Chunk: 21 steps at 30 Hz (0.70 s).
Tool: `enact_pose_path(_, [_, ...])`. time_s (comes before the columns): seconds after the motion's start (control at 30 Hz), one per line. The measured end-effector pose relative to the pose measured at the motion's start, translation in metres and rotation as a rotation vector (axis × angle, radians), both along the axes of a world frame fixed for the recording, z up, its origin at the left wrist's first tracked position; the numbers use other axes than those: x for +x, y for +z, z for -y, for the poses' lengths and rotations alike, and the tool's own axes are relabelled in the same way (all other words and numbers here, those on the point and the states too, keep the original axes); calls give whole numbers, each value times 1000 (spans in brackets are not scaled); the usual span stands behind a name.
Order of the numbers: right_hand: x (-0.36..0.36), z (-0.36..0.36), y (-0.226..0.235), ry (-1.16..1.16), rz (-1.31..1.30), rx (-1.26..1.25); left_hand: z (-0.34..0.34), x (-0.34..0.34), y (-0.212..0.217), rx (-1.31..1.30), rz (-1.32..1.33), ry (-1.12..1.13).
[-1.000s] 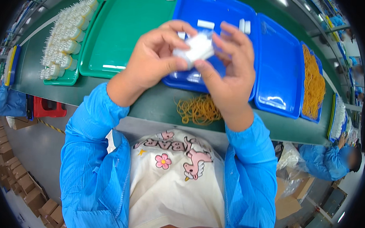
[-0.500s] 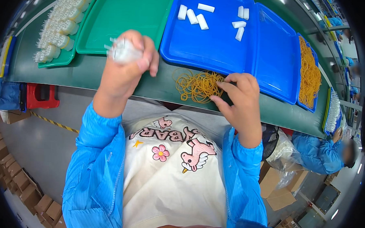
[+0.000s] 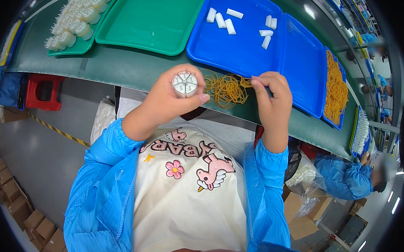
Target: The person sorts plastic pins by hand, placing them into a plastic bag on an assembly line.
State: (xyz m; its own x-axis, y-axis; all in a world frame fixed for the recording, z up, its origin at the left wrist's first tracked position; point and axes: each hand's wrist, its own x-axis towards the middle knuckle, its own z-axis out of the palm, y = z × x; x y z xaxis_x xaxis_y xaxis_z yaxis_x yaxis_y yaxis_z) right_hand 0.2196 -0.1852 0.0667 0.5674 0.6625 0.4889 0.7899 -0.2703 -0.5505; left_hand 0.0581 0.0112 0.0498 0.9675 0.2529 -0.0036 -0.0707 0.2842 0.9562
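Note:
My left hand is wrapped round a bundle of white wedge-shaped pieces, set together into a round with the end face up. Thin wire-like lines run between the wedges. To the right, thumb and forefinger of my right hand pinch a yellow rubber band at the edge of the loose pile of rubber bands on the green table. That pile lies between my two hands, in front of the blue tray.
Several white wedge pieces lie in the blue tray. A green tray stands left of it. Finished-looking white bundles crowd the far left. More rubber bands fill a tray at right. A co-worker sits at the lower right.
My left hand has come down and right with the bundle, turning its end face up. My right hand has closed on a rubber band and drawn slightly away from the pile.

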Motion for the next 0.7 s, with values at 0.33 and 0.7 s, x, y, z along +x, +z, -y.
enact_pose_path(0.33, [-2,-5,-6,-109,-392,308,8,6,-1,14,1,-97])
enact_pose_path(0.7, [-32,-24,8,155,-539,299,11,-1,19,-331,-62,-406])
